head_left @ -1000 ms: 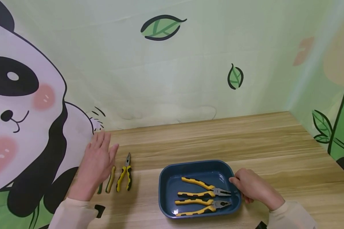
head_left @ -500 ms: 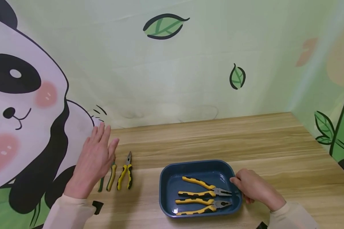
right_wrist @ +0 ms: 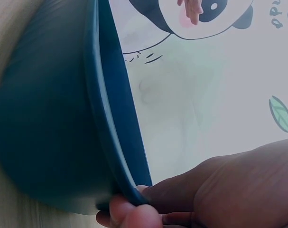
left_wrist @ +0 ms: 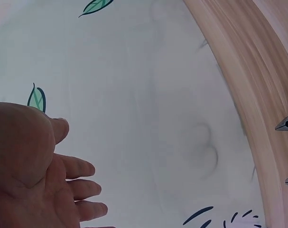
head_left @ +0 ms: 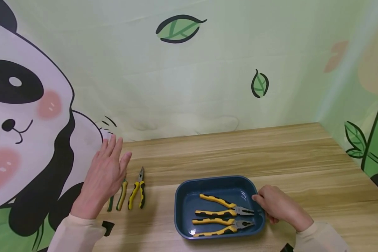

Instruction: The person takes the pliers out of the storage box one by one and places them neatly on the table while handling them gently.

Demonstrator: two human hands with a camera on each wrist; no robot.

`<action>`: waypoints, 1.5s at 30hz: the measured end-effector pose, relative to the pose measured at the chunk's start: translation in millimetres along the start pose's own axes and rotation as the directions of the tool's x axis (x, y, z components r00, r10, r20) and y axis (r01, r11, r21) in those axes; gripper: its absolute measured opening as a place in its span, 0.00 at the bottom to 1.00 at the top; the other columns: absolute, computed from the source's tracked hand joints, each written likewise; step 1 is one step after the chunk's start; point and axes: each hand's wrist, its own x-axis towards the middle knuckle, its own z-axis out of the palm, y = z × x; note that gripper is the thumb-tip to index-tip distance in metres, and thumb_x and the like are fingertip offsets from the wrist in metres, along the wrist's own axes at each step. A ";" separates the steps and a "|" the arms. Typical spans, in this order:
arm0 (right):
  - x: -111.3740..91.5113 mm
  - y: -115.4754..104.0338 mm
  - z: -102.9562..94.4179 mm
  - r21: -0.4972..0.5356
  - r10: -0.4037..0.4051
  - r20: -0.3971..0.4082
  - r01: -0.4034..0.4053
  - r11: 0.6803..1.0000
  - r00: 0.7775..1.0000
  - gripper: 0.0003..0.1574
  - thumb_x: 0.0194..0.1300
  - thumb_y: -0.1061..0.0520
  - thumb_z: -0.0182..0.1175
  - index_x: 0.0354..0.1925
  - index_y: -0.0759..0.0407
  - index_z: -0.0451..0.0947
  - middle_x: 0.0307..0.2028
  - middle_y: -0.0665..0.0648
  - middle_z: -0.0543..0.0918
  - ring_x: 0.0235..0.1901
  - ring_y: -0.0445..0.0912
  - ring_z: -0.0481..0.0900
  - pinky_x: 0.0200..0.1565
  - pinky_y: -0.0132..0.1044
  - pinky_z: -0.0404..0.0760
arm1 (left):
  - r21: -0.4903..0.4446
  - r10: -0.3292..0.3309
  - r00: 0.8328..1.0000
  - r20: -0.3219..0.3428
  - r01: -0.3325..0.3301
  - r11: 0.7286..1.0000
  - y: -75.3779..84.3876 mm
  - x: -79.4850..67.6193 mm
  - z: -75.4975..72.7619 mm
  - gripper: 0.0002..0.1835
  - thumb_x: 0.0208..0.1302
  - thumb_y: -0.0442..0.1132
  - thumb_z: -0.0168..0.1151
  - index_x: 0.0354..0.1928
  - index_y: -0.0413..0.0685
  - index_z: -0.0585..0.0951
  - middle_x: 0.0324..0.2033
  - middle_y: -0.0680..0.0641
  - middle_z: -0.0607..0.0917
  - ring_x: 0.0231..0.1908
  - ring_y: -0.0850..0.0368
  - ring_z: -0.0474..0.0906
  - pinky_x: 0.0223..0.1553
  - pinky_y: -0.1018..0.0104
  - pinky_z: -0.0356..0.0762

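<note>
My right hand (head_left: 281,207) pinches the right rim of a dark blue tray (head_left: 180,196), thumb inside and fingers outside, as the right wrist view (right_wrist: 134,204) also shows. Inside the tray lie two pairs of yellow-and-black pliers, the upper pliers (head_left: 222,210) and the lower pliers (head_left: 222,222), jaws to the right. My left hand (head_left: 102,176) is raised with straight fingers over the table's left side, holding nothing. Beside it lie yellow-and-black needle-nose pliers (head_left: 140,185), jaws away from me. Another pair with green-and-yellow handles (head_left: 122,196) is partly hidden behind the hand.
A wooden table (head_left: 302,157) carries everything. Its back edge meets a pale green wall cloth (head_left: 208,87) printed with leaves and a large panda (head_left: 25,115) on the left. Another cloth wall stands along the right edge.
My left hand has risen slightly away from me, its fingers staying straight. The right hand keeps its pinch on the tray, which has not visibly moved.
</note>
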 end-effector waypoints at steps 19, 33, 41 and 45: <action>-0.2 -2.1 -0.8 -0.004 0.006 0.004 -0.006 1.000 1.000 0.21 0.79 0.60 0.53 0.26 0.61 0.77 0.09 0.51 0.72 0.07 0.40 0.68 0.16 0.34 0.71 | 0.030 0.034 0.999 0.038 -0.035 0.999 18.8 1.9 1.4 0.35 0.85 0.53 0.38 0.79 0.32 0.54 0.79 0.31 0.50 0.78 0.31 0.44 0.71 0.32 0.49; -0.6 -2.2 -0.6 0.001 0.022 0.003 -0.022 1.000 1.000 0.20 0.80 0.59 0.53 0.27 0.61 0.77 0.10 0.52 0.73 0.08 0.40 0.69 0.16 0.33 0.70 | 0.015 0.088 0.995 0.050 -0.089 0.996 42.9 1.1 8.7 0.34 0.85 0.52 0.41 0.79 0.34 0.56 0.79 0.33 0.52 0.78 0.35 0.45 0.72 0.33 0.49; -2.0 -2.7 -0.2 0.006 0.024 -0.002 -0.024 1.000 1.000 0.20 0.79 0.59 0.53 0.26 0.61 0.77 0.11 0.53 0.74 0.07 0.40 0.69 0.15 0.34 0.73 | 0.004 0.119 0.992 0.037 -0.119 0.993 55.5 1.2 17.1 0.35 0.83 0.52 0.45 0.79 0.35 0.57 0.79 0.35 0.53 0.78 0.36 0.47 0.72 0.33 0.51; -1.4 -2.5 -0.8 0.000 0.022 -0.006 -0.022 1.000 1.000 0.20 0.80 0.59 0.53 0.26 0.61 0.76 0.11 0.53 0.74 0.07 0.40 0.69 0.14 0.34 0.73 | -0.006 0.149 0.989 0.023 -0.149 0.989 61.8 1.6 20.8 0.34 0.83 0.51 0.46 0.78 0.34 0.58 0.79 0.35 0.55 0.78 0.37 0.48 0.72 0.33 0.52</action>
